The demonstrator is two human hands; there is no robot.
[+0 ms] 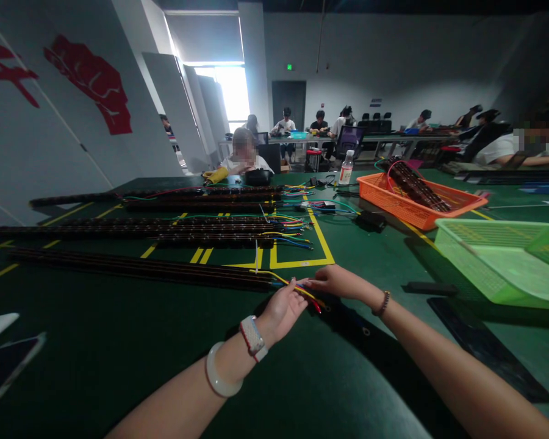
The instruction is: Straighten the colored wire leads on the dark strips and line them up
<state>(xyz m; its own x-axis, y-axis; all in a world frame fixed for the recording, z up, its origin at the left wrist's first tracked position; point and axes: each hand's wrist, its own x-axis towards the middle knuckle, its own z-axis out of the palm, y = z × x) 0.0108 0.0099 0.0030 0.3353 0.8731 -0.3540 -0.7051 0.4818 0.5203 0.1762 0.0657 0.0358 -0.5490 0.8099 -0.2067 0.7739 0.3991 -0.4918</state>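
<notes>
A long dark wiring bundle (165, 268) lies across the green table, its right end fanning into coloured wires (312, 295). Fingers curled, my left hand (283, 310) grips these yellow, red and blue wires near where they leave the bundle. My right hand (343, 282) reaches in from the right, its fingertips pressed together at the same wires; what exactly they pinch is hidden. Beyond the wire tips, a ring terminal (366, 331) rests on the table. Farther back, several similar bundles (219, 227) lie side by side with coloured wire ends pointing right.
On the right stand an orange basket (379, 197) holding dark bundles and a light green basket (466, 268). A black flat strip (485, 347) and a small dark bar (430, 288) lie nearer. A bottle (346, 168) stands behind. A person (244, 155) sits across the table.
</notes>
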